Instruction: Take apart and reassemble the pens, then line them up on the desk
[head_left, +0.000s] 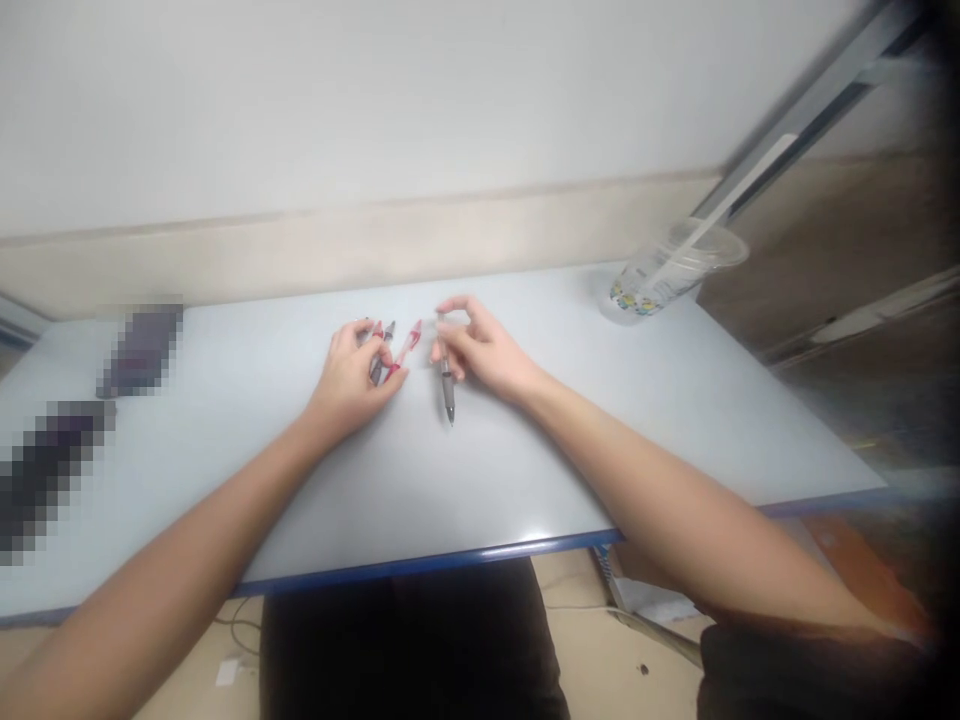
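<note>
Several pens are gathered at my left hand [352, 375], whose fingers are wrapped round them near the middle of the table. A red pen [405, 350] slants up and to the right out of that hand, its lower end at the thumb. Dark and red pen ends [388, 328] show between the fingers; the rest is hidden. Just to the right, my right hand [484, 350] pinches the upper part of a grey pen [448, 390] between thumb and fingers. This pen is nearly upright in the view, with its tip pointing down towards me.
A clear plastic cup [652, 280] with a white straw [720, 215] stands at the table's back right. Two blurred dark objects [142, 350] lie on the left. The white table [420, 500] has a blue front edge, with a wall [337, 240] behind it.
</note>
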